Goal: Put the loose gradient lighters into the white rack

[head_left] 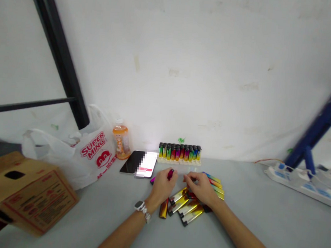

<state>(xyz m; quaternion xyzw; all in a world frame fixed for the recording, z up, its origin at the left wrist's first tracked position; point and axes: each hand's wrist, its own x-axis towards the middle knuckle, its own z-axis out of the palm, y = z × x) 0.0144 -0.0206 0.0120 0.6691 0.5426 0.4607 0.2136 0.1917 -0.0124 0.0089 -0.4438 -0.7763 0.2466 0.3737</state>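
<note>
My left hand [163, 184] is closed around a dark red and black lighter [170, 174], whose end shows above the fingers. My right hand [202, 186] rests over a pile of lighters, its thumb and fingers curled together; whether anything is between them is too small to tell. Several gold and silver lighters [188, 209] lie fanned on the table below and between the hands. A red and gold lighter [164, 208] lies under my left wrist side. More coloured lighters [218, 186] stick out right of my right hand. Behind, a pale rack [179, 161] holds rows of upright rainbow lighters [182, 152].
A tablet [133, 162] lies left of the rack, beside an orange drink bottle [121, 141]. Further left are a white plastic bag [93, 152] and an open cardboard box [35, 201]. At the right sit a power strip [302, 184] with cables and a blue metal post [322, 122].
</note>
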